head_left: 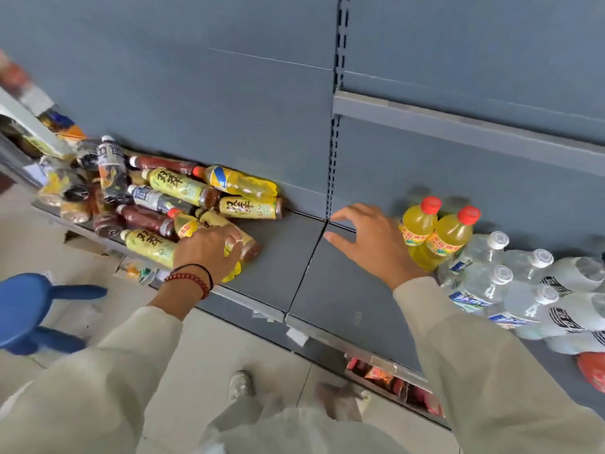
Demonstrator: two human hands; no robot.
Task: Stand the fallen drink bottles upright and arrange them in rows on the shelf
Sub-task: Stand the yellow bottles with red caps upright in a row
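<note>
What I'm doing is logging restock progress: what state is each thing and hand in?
Left hand: grips fallen yellow bottle.
Right hand: open, empty, over shelf.
Bottle pile: lying sideways, jumbled.
Two yellow bottles: upright, capped.
Clear bottles: upright, capped, grouped.

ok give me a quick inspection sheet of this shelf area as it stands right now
surface: grey shelf, with a bare stretch in the middle
job's things: fallen bottles lie piled at the left end; two upright yellow bottles with red caps stand at the right; clear bottles with white caps are grouped beside them
clutter: blue stool on the floor at the left
hands: left hand grips a red-capped yellow bottle at the pile's near edge; right hand is open, fingers spread over the bare shelf
cables: nothing seen
surroundings: grey back panel; packets on the shelf below; tiled floor
</note>
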